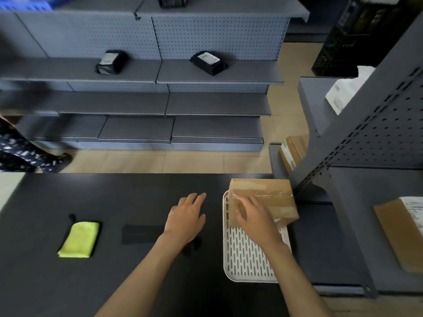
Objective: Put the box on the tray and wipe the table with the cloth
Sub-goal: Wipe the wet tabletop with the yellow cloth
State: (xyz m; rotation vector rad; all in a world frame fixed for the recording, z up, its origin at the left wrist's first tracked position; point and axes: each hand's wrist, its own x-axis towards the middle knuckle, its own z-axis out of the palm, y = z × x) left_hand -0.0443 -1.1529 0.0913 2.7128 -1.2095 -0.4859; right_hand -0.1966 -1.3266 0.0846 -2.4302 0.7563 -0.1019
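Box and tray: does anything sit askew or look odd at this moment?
Yes. The cardboard box sits crooked at the far end of the white slotted tray, overhanging its far and right rims. The right hand rests on it. The cloth lies neatly folded.

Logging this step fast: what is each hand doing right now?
Left hand: open, flat over the table, holding nothing.
Right hand: fingers spread on the box at the tray; a firm grip cannot be told.

Likely a stockroom or parcel depot: grey pegboard shelving [160,72] holds black wrapped parcels [208,62].
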